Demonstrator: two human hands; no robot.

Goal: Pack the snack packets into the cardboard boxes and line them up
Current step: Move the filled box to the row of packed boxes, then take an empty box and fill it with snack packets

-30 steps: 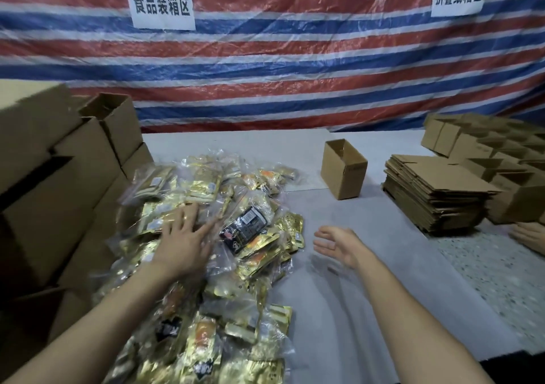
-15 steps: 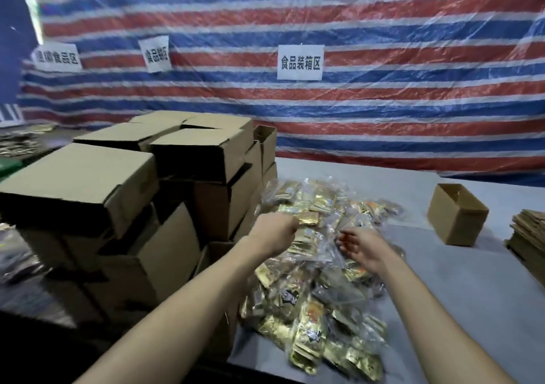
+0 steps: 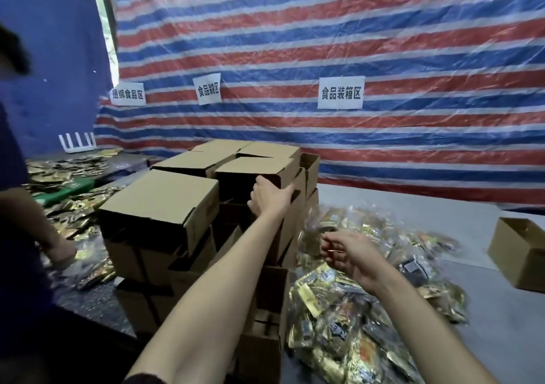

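The top box [image 3: 250,166] of the stack [image 3: 159,197] is held at its near edge by the left hand [image 3: 269,199], the grip curled round the cardboard. The snack packets [image 3: 368,310] are heaped on the surface [image 3: 501,339] just right of the stack. They are judged nearest the right hand [image 3: 351,258], held directly above them with a slack grip and nothing taken.

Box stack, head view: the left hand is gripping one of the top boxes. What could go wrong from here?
1. The left hand grips the top box by one edge only. The box stack sits unevenly, so pulling may tip its neighbours.
2. The snack packets lie against the stack's foot, where a falling box could crush them.
3. Beside the stack, another person's hand is working and could be struck.
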